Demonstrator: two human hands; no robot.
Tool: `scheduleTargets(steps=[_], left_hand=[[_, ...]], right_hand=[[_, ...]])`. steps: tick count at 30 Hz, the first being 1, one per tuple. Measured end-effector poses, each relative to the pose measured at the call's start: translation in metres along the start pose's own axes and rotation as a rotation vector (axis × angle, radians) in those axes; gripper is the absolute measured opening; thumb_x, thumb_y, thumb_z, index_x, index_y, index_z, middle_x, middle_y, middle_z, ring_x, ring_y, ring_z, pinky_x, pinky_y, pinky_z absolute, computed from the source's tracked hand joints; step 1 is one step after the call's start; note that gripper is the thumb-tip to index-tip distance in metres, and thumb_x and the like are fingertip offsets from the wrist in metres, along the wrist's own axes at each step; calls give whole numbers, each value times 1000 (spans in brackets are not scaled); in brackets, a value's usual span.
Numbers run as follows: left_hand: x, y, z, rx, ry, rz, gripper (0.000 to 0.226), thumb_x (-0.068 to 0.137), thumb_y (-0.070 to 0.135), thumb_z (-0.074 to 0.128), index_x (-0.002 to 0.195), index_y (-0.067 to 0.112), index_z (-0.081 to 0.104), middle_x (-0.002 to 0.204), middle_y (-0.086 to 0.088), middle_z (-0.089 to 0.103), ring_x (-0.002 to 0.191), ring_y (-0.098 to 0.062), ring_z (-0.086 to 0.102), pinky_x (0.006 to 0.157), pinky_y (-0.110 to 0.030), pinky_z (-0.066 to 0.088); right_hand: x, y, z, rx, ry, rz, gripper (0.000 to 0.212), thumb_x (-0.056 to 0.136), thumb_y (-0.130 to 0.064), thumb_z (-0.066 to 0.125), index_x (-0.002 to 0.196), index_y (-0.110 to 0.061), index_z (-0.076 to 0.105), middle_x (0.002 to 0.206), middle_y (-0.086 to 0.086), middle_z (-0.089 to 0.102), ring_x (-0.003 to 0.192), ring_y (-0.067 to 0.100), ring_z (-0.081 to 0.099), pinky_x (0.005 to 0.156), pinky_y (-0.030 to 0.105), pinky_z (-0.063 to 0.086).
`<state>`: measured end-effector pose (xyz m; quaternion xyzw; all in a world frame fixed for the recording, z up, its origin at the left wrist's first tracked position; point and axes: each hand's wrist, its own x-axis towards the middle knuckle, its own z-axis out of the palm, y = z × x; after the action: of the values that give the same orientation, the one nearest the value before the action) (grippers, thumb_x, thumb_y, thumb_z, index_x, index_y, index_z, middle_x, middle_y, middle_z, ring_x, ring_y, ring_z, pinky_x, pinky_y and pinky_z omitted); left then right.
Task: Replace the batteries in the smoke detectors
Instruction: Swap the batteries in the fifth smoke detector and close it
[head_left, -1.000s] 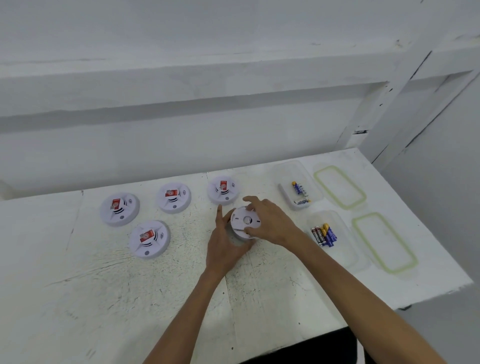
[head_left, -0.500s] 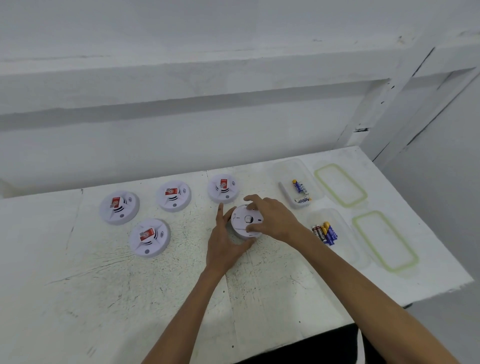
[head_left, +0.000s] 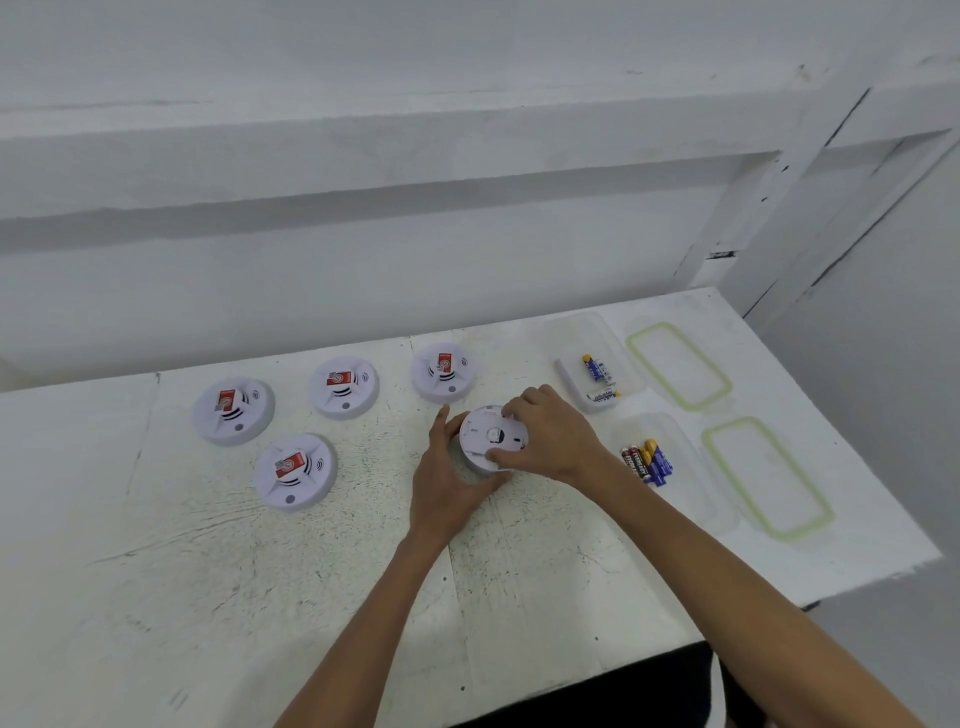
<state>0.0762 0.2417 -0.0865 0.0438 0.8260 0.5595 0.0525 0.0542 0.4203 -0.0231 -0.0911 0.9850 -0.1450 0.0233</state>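
Note:
A white round smoke detector (head_left: 485, 436) lies back side up on the white table (head_left: 545, 571). My left hand (head_left: 449, 475) cups its left and near edge. My right hand (head_left: 553, 434) grips its back plate from the right, fingertips on the far rim and thumb on the near rim. Several more detectors lie face up with red stickers: one (head_left: 234, 410) at the far left, one (head_left: 344, 387) beside it, one (head_left: 442, 372) behind my hands, and one (head_left: 295, 472) nearer on the left.
A clear tub (head_left: 571, 332) at the back right holds two batteries (head_left: 597, 376). A nearer clear tub (head_left: 691, 499) holds several batteries (head_left: 647, 461). Two green-rimmed lids (head_left: 678, 364) (head_left: 766, 475) lie to their right, near the table's right edge. A wall stands behind.
My right hand has turned on the detector's back plate, the thumb moving along the near rim. The left hand keeps its hold on the detector.

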Motion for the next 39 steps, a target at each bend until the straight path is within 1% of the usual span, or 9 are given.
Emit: scheduleTargets(steps=[4,7,11,15,18,22,25,30,39], left_hand=[[-1,2,0,4,-2,5,107,59,68,81,148,29,35,134,22,53,111,13,54,85,-7,42],[-2,0,0,-7,-4,11,105,58,68,79,147,31,35,135,22,52,113,7,54,89,-13,45],[-3,4,-2,-21,8,24,89,63,60,86,135,47,34,127,33,52,112,20,51,83,-3,44],[-1,3,-4,-67,64,47,81,67,62,85,130,54,35,130,32,53,118,11,54,89,-6,46],[0,-5,-3,-96,76,42,87,68,69,80,139,40,37,137,18,55,123,1,56,94,-16,50],[-1,0,-5,-152,111,51,75,79,68,69,137,25,48,131,10,62,117,-1,60,92,-15,51],[-2,-1,-8,-190,123,99,59,94,57,56,136,16,54,128,4,66,118,-9,62,97,-24,52],[0,-7,-4,-135,86,140,57,92,42,60,140,12,53,126,4,66,114,-13,64,95,-27,54],[-1,-1,-8,-138,84,138,52,96,32,62,146,22,49,133,24,60,120,6,60,95,-11,48]], right_hand=[[-3,-11,7,-54,65,28,62,72,-60,65,109,-10,61,100,5,61,96,22,49,72,36,52],[-6,-15,13,-43,91,47,63,71,-59,64,109,-9,60,98,6,62,92,24,51,69,36,52],[-1,-5,3,86,25,23,60,81,-48,65,130,-14,54,114,2,58,106,21,49,80,35,51],[-1,19,-12,104,-123,-138,58,83,-21,60,140,-20,48,137,-4,46,124,15,41,84,28,48],[-4,25,-12,134,-239,-204,64,79,-16,65,140,-24,47,146,-6,38,129,11,38,84,25,45],[-4,28,-5,273,-123,-206,48,87,-33,74,132,-24,59,132,-7,60,116,9,55,97,32,50],[-5,22,-8,426,-71,-105,43,93,-42,66,130,-21,61,122,-4,68,106,9,64,90,31,57],[-5,9,-6,629,105,78,37,97,-43,59,114,-11,64,93,2,74,83,12,72,73,33,60],[-15,-1,20,1007,18,366,34,101,-42,53,117,-14,63,95,7,76,76,21,76,75,39,63]])
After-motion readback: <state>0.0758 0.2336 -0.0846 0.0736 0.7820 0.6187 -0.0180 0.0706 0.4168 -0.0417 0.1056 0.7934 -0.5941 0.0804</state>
